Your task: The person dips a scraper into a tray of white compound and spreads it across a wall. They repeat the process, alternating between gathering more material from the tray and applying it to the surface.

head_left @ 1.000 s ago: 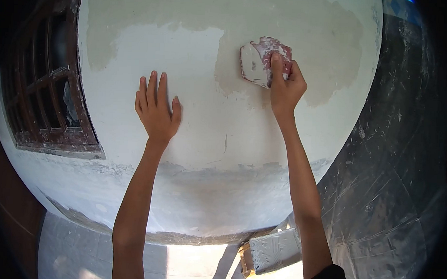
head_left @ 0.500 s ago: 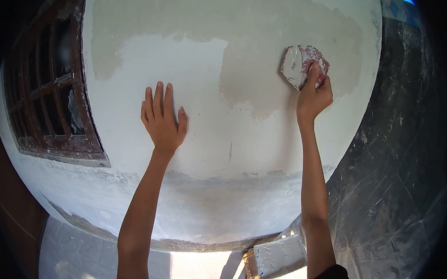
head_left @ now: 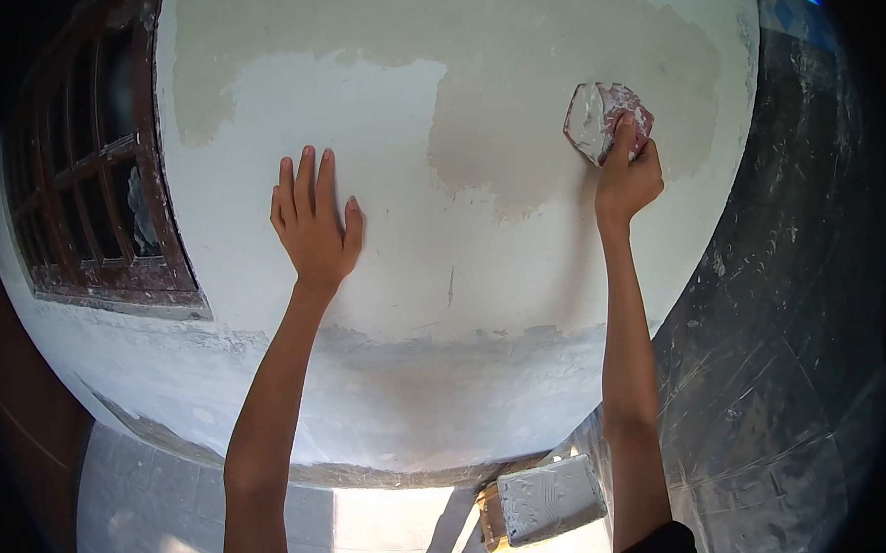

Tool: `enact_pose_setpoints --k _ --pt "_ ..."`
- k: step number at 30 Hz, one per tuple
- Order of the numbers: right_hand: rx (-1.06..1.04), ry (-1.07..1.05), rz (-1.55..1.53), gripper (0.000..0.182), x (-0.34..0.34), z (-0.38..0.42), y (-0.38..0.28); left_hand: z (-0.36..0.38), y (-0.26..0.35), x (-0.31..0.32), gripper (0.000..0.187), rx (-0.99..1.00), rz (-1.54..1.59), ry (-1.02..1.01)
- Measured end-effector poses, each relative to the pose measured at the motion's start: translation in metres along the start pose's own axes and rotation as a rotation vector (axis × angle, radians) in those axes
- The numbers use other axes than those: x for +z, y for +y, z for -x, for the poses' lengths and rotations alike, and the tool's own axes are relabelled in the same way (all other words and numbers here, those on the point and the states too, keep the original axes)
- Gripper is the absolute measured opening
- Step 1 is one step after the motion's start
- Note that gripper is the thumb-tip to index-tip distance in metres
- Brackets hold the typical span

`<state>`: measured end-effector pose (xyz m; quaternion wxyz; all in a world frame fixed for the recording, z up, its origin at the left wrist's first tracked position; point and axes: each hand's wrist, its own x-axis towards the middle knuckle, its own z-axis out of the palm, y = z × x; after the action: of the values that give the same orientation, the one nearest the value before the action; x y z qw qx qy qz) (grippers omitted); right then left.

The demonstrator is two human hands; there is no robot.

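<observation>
My left hand (head_left: 314, 219) lies open with fingers spread on the pale wall (head_left: 384, 274), left of centre. Up at the right, my right hand (head_left: 629, 181) grips a reddish, angular putty scraper (head_left: 608, 121) between thumb and fingers. Thick white putty (head_left: 589, 125) coats the scraper's left part, and more is smeared over its face. Around it the wall carries a darker grey-beige coat (head_left: 509, 131), which spreads across the top and down the middle with ragged edges.
A dark wooden window (head_left: 102, 163) with panes is set in the wall at left. On the floor below stands a putty-filled tray or container (head_left: 552, 499) beside a brown box-like piece (head_left: 491, 518). Dark, white-splattered sheeting (head_left: 777, 321) hangs at the right.
My right hand with the scraper has shifted slightly right and up. The left hand stays spread on the wall, while the whole view has moved a little.
</observation>
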<state>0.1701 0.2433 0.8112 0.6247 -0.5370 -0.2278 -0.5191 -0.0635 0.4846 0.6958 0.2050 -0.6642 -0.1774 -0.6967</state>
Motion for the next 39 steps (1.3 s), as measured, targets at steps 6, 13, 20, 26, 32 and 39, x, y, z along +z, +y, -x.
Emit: enact_pose_setpoints --k 6,13,20,26,32,39 --pt "0.004 -0.200 -0.421 0.044 0.006 0.030 -0.061 0.001 -0.001 0.002 0.057 0.010 -0.002 0.012" --pt "-0.379 -0.296 -0.085 0.047 0.037 0.024 -0.048 0.001 -0.001 0.002 0.058 0.009 0.009 0.016" --pt "0.033 0.048 -0.035 0.046 -0.006 0.005 -0.016 0.003 0.000 0.002 0.058 -0.004 -0.007 -0.004" --pt "-0.058 -0.421 -0.337 0.042 0.007 0.049 -0.061 0.003 0.000 0.003 0.057 -0.019 0.042 0.016" --pt "-0.411 -0.189 0.020 0.049 0.022 0.031 -0.020 0.000 0.000 0.002 0.056 0.007 0.006 0.025" --pt "0.003 0.029 -0.114 0.047 -0.012 0.010 -0.004 0.004 -0.001 0.003 0.057 -0.007 0.016 0.011"
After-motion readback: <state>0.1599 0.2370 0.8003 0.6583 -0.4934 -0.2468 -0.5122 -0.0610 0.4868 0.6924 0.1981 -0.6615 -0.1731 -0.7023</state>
